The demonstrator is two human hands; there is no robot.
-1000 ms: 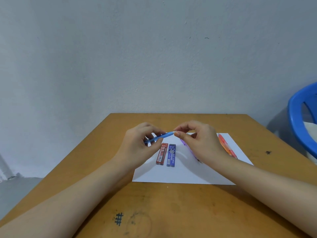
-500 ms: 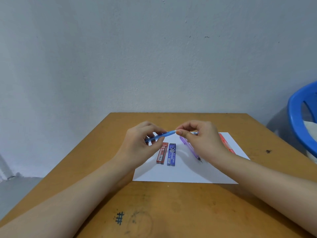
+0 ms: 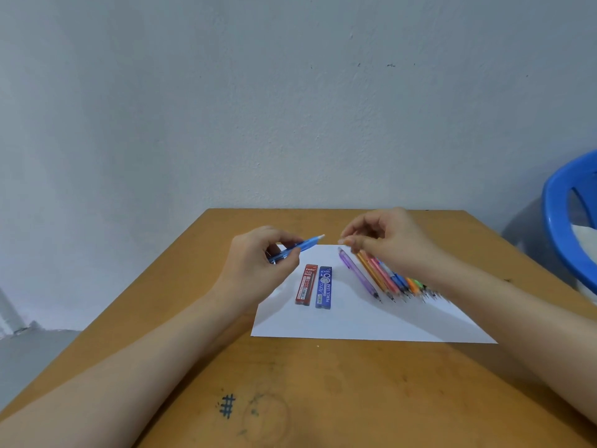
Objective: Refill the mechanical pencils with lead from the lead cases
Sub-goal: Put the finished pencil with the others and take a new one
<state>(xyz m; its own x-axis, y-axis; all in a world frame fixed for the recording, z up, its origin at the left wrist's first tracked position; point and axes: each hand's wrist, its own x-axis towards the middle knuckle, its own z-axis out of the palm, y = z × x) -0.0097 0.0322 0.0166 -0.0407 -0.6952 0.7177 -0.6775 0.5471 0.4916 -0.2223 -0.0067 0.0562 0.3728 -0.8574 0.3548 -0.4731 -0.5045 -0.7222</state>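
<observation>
Blue pencil [image 3: 298,247]: above the tabletop's [image 3: 323,399] far half, left hand [image 3: 258,263] fingers clamped round its barrel. Right hand [image 3: 391,240]: fingers curled, contents cannot be told. Red lead case [image 3: 306,284], blue lead case [image 3: 324,287]: side by side on paper [image 3: 355,321]. Other pencils [image 3: 387,279]: toward the right edge.

Light: soft, even, cool-toned, moderately bright; no glare reaches you.
Paper sheet [image 3: 355,321]: brightest surface, not blown out.
Shadows: faint and soft-edged on the sheet below your left hand [image 3: 258,263] and beside your right forearm. There is a grey patch on the wall [image 3: 290,108] at 3 o'clock by the blue chair [image 3: 554,221].
Focus: lead cases [image 3: 324,286] at centre sharp, print legible; blue pencil [image 3: 300,247] fairly crisp.
Blur: your right hand [image 3: 391,240] and the pencil row [image 3: 381,276] beneath it smeared.
Edges: wide-angle stretch, forearms swollen at 5 and 7 o'clock.
</observation>
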